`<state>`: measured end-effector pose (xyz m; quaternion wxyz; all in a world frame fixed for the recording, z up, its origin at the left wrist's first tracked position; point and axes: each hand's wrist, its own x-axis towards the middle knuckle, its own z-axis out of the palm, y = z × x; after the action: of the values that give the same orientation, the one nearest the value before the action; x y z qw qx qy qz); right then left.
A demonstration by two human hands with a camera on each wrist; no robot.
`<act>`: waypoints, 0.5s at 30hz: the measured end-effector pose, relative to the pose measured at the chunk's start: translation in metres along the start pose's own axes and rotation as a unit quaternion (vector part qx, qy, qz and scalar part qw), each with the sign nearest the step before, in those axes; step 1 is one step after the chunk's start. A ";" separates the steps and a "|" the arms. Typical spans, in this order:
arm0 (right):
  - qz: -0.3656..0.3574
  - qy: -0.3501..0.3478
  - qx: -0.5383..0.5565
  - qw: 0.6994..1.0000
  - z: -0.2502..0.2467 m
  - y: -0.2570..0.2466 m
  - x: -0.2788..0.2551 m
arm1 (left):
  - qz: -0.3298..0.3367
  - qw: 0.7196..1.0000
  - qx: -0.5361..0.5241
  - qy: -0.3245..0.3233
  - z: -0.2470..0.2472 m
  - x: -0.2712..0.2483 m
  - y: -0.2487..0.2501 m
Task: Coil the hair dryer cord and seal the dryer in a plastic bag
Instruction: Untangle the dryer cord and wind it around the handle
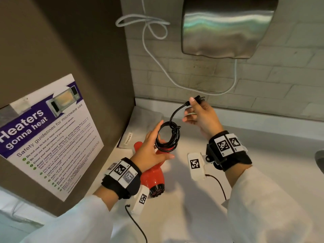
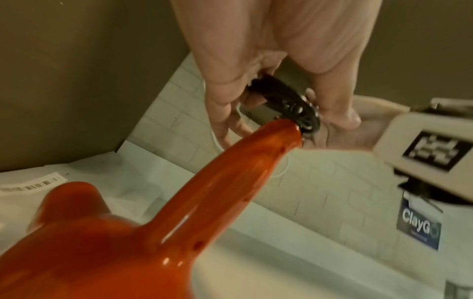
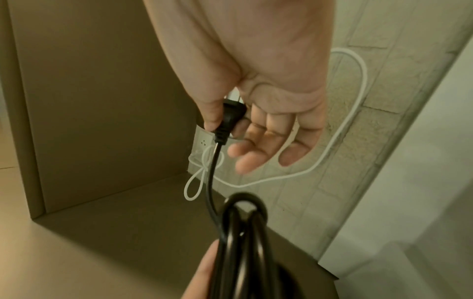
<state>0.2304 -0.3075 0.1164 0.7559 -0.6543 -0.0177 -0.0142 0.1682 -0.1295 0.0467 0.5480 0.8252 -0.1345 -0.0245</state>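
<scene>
A red hair dryer (image 1: 154,174) lies on the white counter (image 1: 192,204), its handle pointing away from me. Its black cord is wound into a coil (image 1: 168,137) at the handle's end. My left hand (image 1: 151,150) holds that coil upright, fingers and thumb round the strands; the left wrist view shows the coil (image 2: 289,101) just past the handle (image 2: 230,172). My right hand (image 1: 201,113) is raised to the right and pinches the plug (image 1: 194,100) between thumb and forefinger, other fingers loose. The cord's last stretch runs from the plug (image 3: 230,119) to the coil (image 3: 243,232). A clear plastic bag (image 1: 147,114) lies flat behind the dryer.
A brown cabinet side with a microwave safety poster (image 1: 50,134) walls off the left. On the brick wall hang a steel hand dryer (image 1: 228,27) and a looped white cable (image 1: 157,58). A sink rim (image 1: 320,158) shows at the far right.
</scene>
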 end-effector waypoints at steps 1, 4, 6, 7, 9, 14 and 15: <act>0.009 -0.010 0.006 1.000 0.002 0.002 -0.002 | 0.000 1.000 0.013 0.005 0.004 0.002 -0.002; 0.026 -0.021 0.018 0.999 0.006 0.008 -0.005 | 0.018 0.997 0.067 0.021 0.016 0.008 -0.004; 0.029 -0.022 0.005 0.999 0.008 0.011 -0.007 | 0.017 0.996 0.086 0.006 0.021 0.011 -0.005; 0.029 -0.024 -0.012 0.999 0.008 0.011 -0.008 | 0.011 0.996 0.092 -0.007 0.022 0.011 -0.005; 0.033 -0.028 -0.043 0.998 0.008 0.014 -0.009 | 0.007 0.995 0.098 -0.025 0.021 0.010 -0.004; 0.070 -0.020 -0.092 0.993 0.002 0.026 -0.009 | 0.015 0.985 0.156 -0.068 0.014 0.003 -0.006; 0.086 -0.016 -0.105 0.991 -0.001 0.031 -0.008 | 0.014 0.982 0.170 -0.081 0.014 0.002 -0.006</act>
<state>0.2239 -0.3037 0.0856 0.6811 -0.7292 0.0287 0.0598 0.1684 -0.1402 0.0355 0.3871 0.8997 -0.1927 -0.0602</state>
